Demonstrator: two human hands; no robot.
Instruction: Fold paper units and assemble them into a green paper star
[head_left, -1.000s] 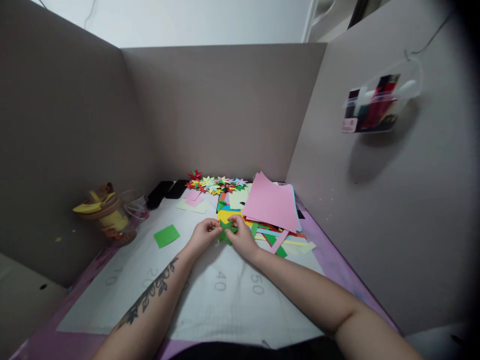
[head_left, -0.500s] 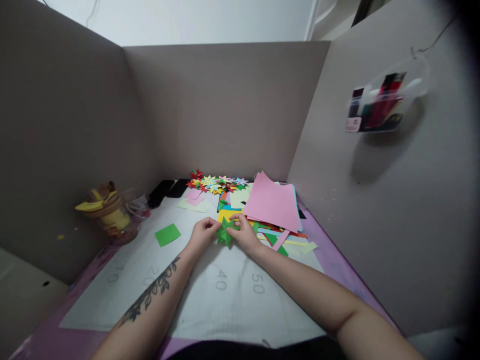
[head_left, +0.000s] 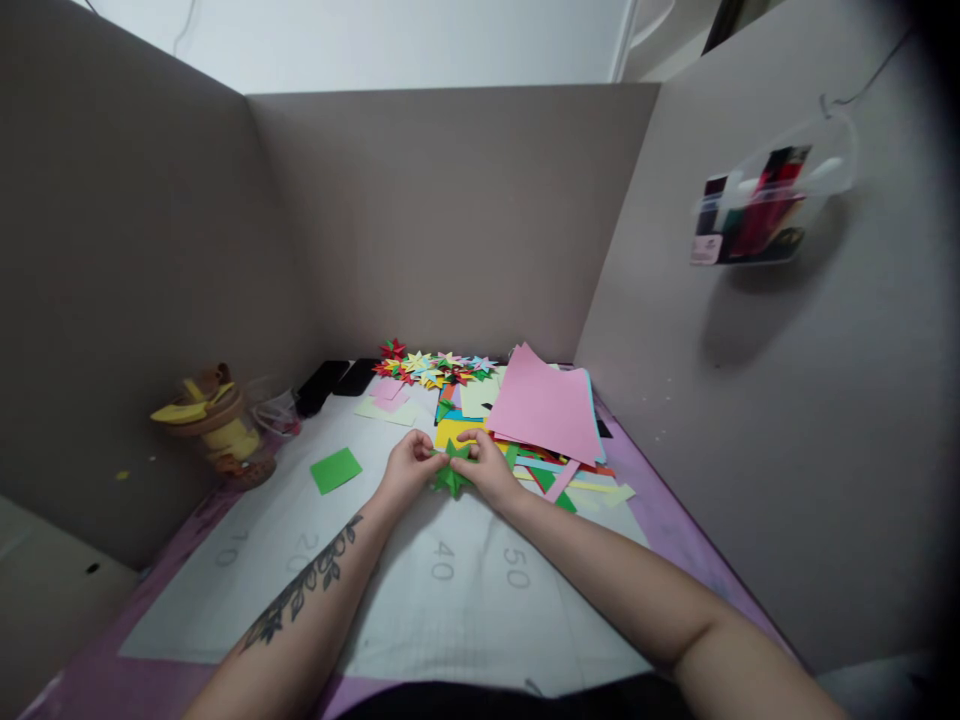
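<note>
A green folded paper star (head_left: pixel 454 478) is held between both hands above the white sheet. My left hand (head_left: pixel 409 465) pinches its left side, with the thumb reaching onto the star's upper middle. From the other side my right hand (head_left: pixel 489 468) grips it between thumb and fingers. The fingers cover part of the star's upper points. To the left of my left hand lies a flat green paper square (head_left: pixel 336 470). Just beyond the hands is a yellow paper (head_left: pixel 450 432), and a small green folded piece (head_left: pixel 445 408) rests farther back.
Several coloured paper stars (head_left: pixel 431 368) are heaped at the back. Pink sheets (head_left: pixel 541 405) lie over paper strips (head_left: pixel 570 480) on the right. Two black objects (head_left: pixel 322 385) and a brown pot (head_left: pixel 214 420) stand at left. A clear holder (head_left: pixel 772 205) hangs on the right wall.
My left thumb has moved right, onto the star's middle, closer to the right thumb. The star has shifted or tilted slightly in my hands. The things around stay where they were.
</note>
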